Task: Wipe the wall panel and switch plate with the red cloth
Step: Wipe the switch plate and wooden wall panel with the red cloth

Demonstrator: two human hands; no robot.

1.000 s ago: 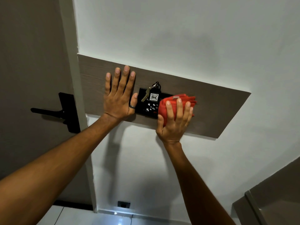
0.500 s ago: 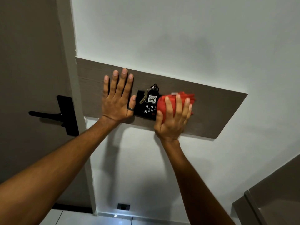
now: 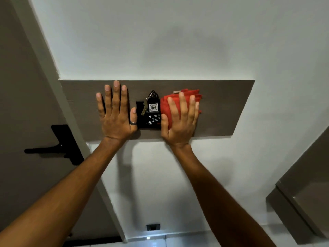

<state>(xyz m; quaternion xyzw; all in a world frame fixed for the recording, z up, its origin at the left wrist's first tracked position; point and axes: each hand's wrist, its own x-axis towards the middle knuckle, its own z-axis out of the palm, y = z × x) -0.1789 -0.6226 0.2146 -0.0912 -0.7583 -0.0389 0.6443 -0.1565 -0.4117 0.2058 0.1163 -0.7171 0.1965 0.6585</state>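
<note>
Evidently mid-task, your right hand (image 3: pixel 179 120) pressed the folded red cloth (image 3: pixel 179 98) flat beside the black switch plate (image 3: pixel 151 120), itself seemingly unwiped, on the grey-brown wall panel (image 3: pixel 222 107).

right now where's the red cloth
In the head view the red cloth is pressed flat under the right hand against the brown wall panel, just right of the black switch plate and its hanging key tag.

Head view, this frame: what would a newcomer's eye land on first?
The red cloth stands out most, pressed flat against the brown wall panel under the right hand. Just left of it hangs a key tag marked 406 over the black switch plate. The left hand, wearing a ring, lies spread on the panel left of the plate.
</note>
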